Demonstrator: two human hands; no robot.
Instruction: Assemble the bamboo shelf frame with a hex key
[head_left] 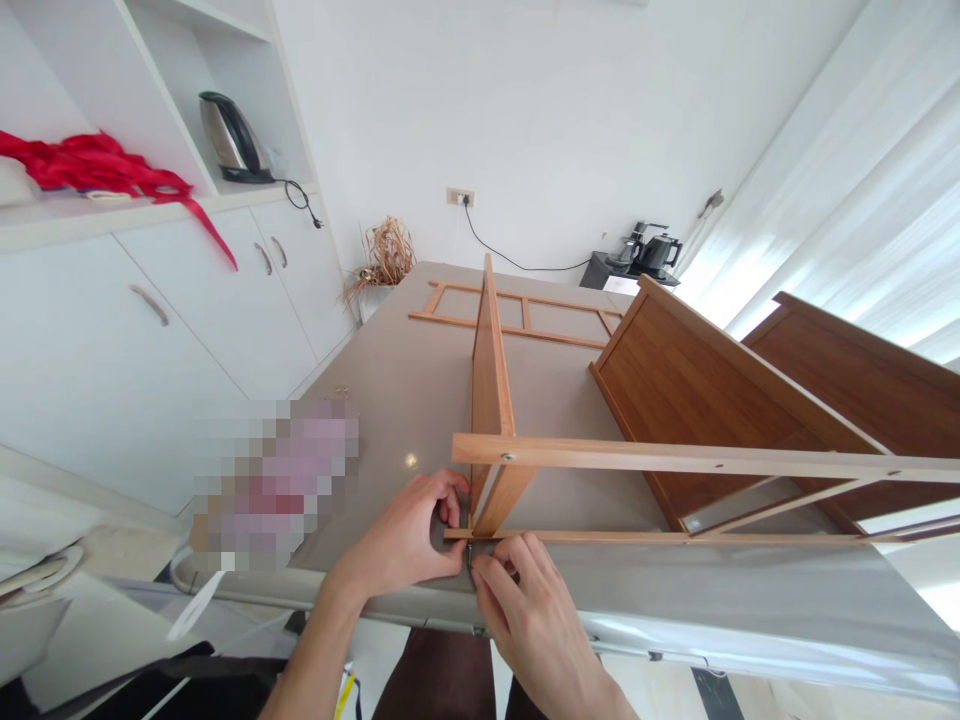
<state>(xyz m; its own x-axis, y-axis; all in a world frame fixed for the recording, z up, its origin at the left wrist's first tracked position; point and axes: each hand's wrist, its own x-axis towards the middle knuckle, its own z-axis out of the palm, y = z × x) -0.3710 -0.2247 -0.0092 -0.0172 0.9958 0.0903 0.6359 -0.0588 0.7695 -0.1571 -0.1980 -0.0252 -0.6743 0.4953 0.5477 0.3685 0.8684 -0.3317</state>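
Note:
A partly assembled wooden shelf lies on its side, with an upper rail (615,452) and a lower rail (600,537) joined by upright boards. My left hand (401,535) curls around the left end of the lower rail, its fingers against the near upright board (491,370) and its thumb below. Close beside it, my right hand (529,600) is closed in a pinch at a small, thin metal screw (470,553) that stands at the rail's near face. The screw's far end is hidden in or behind the wood.
Two broad wooden panels (705,390) stand to the right in the frame. A ladder-like wooden frame (517,315) lies farther back on the grey table (405,380). A blurred-out package (285,490) is at left, a black kettle (660,255) at the back right.

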